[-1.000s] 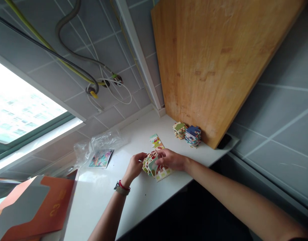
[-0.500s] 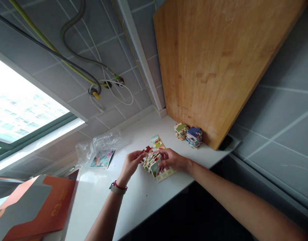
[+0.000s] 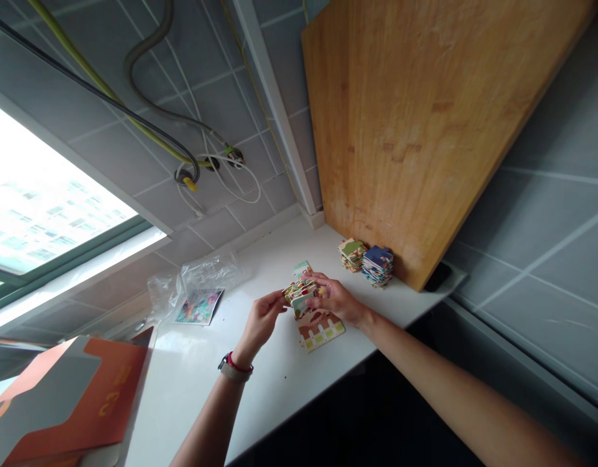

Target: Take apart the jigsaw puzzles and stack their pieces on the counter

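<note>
A stack of jigsaw puzzle pieces (image 3: 299, 299) is held between my hands, above a partly joined puzzle (image 3: 323, 334) with a fence pattern along its near edge. My right hand (image 3: 342, 303) grips the stack from the right, thumb and fingers wrapped round it. At the stack's left edge, my left hand (image 3: 261, 323) pinches with thumb and forefinger; a piece there is too small to tell apart. The stack and my right hand cover the middle of the joined puzzle. Its pale green far corner (image 3: 301, 267) shows beyond them.
Two more piles, one green-topped (image 3: 351, 253) and one blue-topped (image 3: 377, 264), stand by a leaning wooden board (image 3: 401, 130). Left on the white counter (image 3: 192, 395) lie a colourful picture card (image 3: 200, 306), clear plastic wrapping (image 3: 209, 272) and an orange box (image 3: 104, 415).
My right hand has lifted the stack slightly away from me, uncovering more of the fence pattern. The reddish-brown piece at my left fingertips no longer shows there; that hand now meets the stack's edge.
</note>
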Demonstrator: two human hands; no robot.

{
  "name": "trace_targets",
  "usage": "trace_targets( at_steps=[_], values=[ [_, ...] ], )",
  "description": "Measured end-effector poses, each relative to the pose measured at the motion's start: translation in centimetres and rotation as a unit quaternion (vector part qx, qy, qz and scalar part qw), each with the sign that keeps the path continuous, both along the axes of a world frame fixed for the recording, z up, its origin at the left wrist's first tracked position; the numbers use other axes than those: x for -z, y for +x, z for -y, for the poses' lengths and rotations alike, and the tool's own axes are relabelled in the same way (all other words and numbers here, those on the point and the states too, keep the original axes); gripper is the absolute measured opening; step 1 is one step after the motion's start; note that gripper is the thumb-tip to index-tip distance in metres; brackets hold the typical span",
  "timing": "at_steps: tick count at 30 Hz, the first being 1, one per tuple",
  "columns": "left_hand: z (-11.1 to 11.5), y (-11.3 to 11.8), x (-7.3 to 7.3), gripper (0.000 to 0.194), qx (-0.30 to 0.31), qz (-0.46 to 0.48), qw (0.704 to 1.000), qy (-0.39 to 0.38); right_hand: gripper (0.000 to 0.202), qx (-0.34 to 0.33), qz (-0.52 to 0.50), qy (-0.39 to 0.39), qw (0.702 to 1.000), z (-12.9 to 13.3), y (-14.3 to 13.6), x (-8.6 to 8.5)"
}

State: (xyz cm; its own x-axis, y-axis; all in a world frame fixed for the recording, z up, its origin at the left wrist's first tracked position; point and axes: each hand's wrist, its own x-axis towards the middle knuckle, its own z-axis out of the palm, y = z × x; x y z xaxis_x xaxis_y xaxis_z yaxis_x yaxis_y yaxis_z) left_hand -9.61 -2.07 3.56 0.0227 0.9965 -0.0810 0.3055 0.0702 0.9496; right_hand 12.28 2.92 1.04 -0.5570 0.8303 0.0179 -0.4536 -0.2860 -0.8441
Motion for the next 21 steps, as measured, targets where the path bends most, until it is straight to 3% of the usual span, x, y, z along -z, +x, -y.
trace_targets(
  at_steps=[4,8,11,14,17,21],
  values=[
    [-0.3,-0.1,-1.0,0.038,0.036,-0.008,0.999,-0.009,0.072,-0.06,-0.028,-0.037,0.997,0.0,0.0,0.0],
    [-0.3,-0.4,-1.5,0.05,0.04,-0.058,0.998,0.009,0.059,0.007,-0.038,-0.045,0.998,-0.2,0.0,0.2],
    [0.5,-0.2,-0.2,0.056,0.049,-0.217,0.973,0.055,0.057,0.049,-0.056,-0.078,0.994,-0.4,0.1,0.3],
    [1.5,0.4,1.7,0.063,0.068,-0.328,0.939,0.076,0.062,0.039,-0.066,-0.106,0.991,-0.4,0.1,0.2],
    [2.0,1.1,2.9,0.047,0.056,-0.35,0.931,0.091,0.067,0.028,-0.049,-0.121,0.991,-0.3,0.1,0.2],
    [1.4,1.5,2.6,0.035,0.048,-0.328,0.94,0.075,0.064,0.032,-0.043,-0.128,0.99,-0.3,0.0,0.4]
  ],
)
